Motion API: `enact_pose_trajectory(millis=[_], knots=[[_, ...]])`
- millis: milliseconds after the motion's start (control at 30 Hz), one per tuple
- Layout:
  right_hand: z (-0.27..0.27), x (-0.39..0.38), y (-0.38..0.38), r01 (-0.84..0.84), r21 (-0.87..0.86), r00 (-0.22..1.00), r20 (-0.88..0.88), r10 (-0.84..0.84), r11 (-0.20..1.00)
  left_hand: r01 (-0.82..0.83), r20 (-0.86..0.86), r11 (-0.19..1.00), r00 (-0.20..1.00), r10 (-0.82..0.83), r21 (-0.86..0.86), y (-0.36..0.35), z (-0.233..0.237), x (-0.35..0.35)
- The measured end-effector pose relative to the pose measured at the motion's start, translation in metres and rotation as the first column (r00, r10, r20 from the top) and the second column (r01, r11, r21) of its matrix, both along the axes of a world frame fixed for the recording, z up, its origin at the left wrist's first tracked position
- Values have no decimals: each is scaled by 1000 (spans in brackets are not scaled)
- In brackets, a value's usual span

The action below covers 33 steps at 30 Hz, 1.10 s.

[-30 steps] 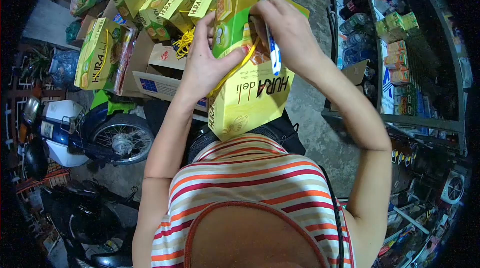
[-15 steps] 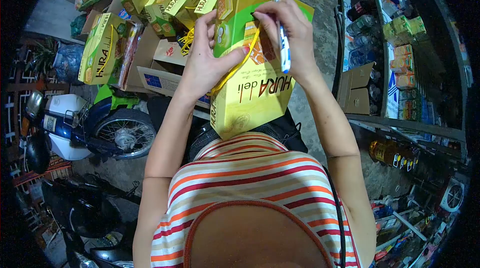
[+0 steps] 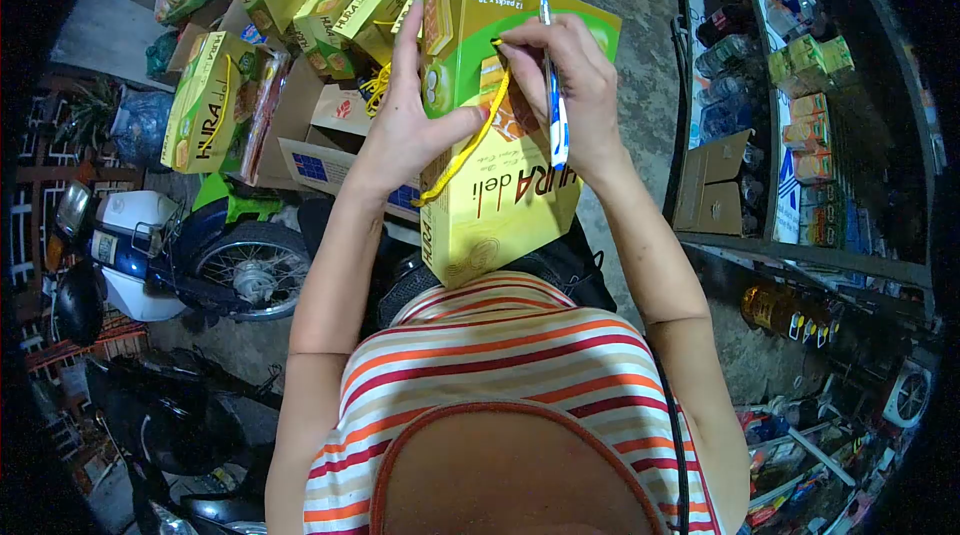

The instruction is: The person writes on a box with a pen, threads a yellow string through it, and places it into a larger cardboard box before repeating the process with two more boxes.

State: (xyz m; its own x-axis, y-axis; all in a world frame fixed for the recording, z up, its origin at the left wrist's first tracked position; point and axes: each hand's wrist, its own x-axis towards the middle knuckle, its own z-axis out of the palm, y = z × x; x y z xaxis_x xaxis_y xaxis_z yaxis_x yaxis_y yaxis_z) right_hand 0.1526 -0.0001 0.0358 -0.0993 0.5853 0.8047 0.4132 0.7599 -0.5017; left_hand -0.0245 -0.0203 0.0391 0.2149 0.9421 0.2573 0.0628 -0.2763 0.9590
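A yellow-green HURA deli cake box (image 3: 510, 220) stands tilted in front of my body, its lettering upside down to me. My left hand (image 3: 412, 130) grips the box's left side, with the thumb lying over a yellow cord (image 3: 445, 180) on the front panel. My right hand (image 3: 575, 80) pinches the cord's upper end at the box face between thumb and index finger. A blue-and-white pen (image 3: 557, 110) is also tucked in the right fingers, pointing up and down across the box. Whether the cord tip sits in a hole is hidden by the fingertips.
Several similar boxes (image 3: 365, 10) with yellow cords are stacked ahead left, beside an open carton (image 3: 325, 170). Another box (image 3: 203, 105) leans farther left. A motorbike (image 3: 200, 260) stands at left. Shelves with bottles and drink packs (image 3: 808, 125) line the right.
The box has shifted slightly down and left. My right hand has moved a little down and left with the cord and pen. My left index finger is now straighter along the box's side.
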Motion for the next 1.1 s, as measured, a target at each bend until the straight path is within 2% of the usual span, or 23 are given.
enact_pose_trajectory(millis=[100, 233, 400, 500, 567, 633, 667, 700, 767, 833, 900, 933, 1033, 1100], knots=[[3, 1, -2, -2, -71, 1000, -8, 1, 998, 39, -63, 998, 997, -36, 39, 0, 3, -3], [3, 0, -2, 3, -72, 1000, 14, -2, 997, 20, -111, 997, 994, -11, 74, -1, 3, -1], [10, 3, -3, 62, 161, 955, 276, -106, 985, 15, -155, 996, 988, -2, 87, -5, 3, 0], [9, 2, -6, 60, 229, 916, 375, -145, 971, 21, -178, 994, 984, -2, 109, -2, -1, -2], [3, 1, -8, 74, 216, 903, 400, -157, 974, -4, -183, 994, 983, 24, 112, -4, -2, 0], [-1, 2, -1, 30, 176, 957, 279, -79, 984, 2, -134, 996, 991, 10, 89, -4, 0, 1], [-7, -3, -1, 52, 106, 989, 134, -66, 993, 7, -80, 998, 997, -2, 61, -3, 1, 1], [-5, -1, -4, 47, 107, 989, 136, -61, 993, 1, -78, 998, 997, 4, 63, -2, 1, 1], [-2, 7, -13, -84, -109, 989, -130, 70, 990, 11, -58, 998, 998, -8, 57, 0, -1, -4], [-13, 3, -14, -69, -128, 991, -122, 53, 989, -8, -107, 997, 994, 16, 80, 2, -6, -9], [-23, -12, -20, -224, -223, 863, -497, 87, 949, 67, 79, 994, 995, -60, -88, 2, -7, -8], [-27, -13, -14, -166, -117, 896, -432, 100, 979, 66, 77, 994, 995, -59, -91, 3, -7, -8], [-28, -11, -11, -160, -53, 934, -333, 133, 986, 82, 102, 993, 992, -74, -80, 5, -9, -7], [-25, -13, -13, -193, -100, 910, -391, 140, 976, 93, 86, 994, 992, -88, -58, 4, -9, -7]])
